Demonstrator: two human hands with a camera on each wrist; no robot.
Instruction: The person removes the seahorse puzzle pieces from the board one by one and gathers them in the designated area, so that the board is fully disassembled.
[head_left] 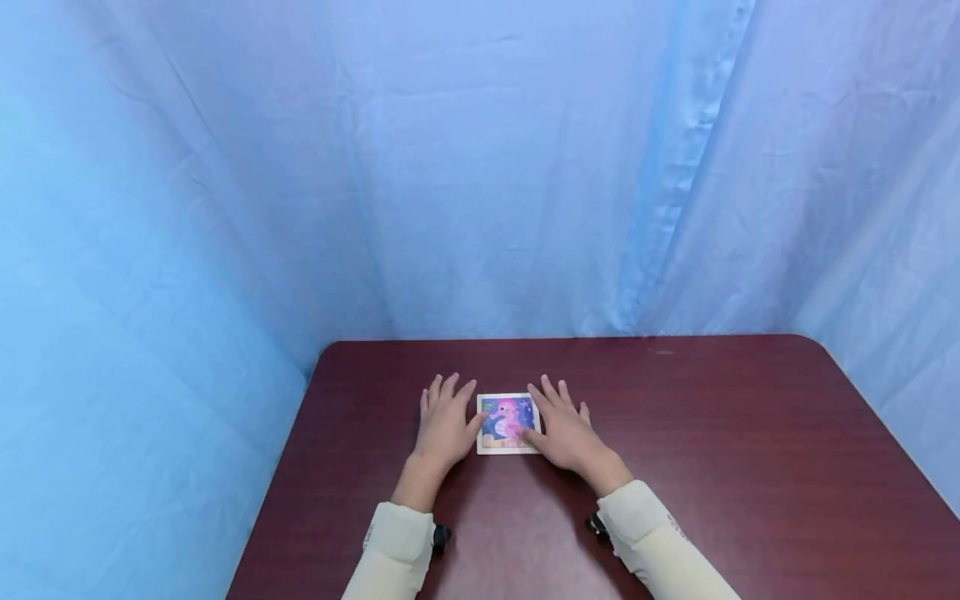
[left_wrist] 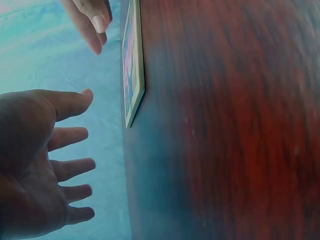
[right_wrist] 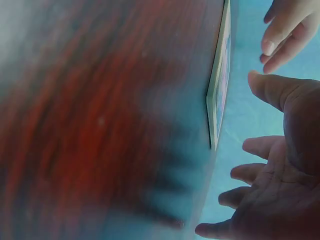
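Observation:
A small square picture board (head_left: 507, 423) lies flat on the dark red table, showing a pink seahorse on blue inside a pale border. Beside its left edge is my left hand (head_left: 444, 429), fingers straight and spread, with the thumb overlapping the picture. My right hand (head_left: 567, 435) mirrors it on the other side, its thumb and index finger overlapping the board's right edge. The left wrist view shows the board (left_wrist: 137, 75) edge-on, thin and pale-sided, with a gap to the left hand (left_wrist: 35, 160). In the right wrist view, the right hand (right_wrist: 285, 165) is likewise apart from the board (right_wrist: 216, 100).
The wood-grain table (head_left: 750, 467) has rounded far corners. Pale blue curtains (head_left: 487, 167) hang behind it and on both sides. Dark wrist devices (head_left: 441, 537) show below the light sleeves (head_left: 401, 542).

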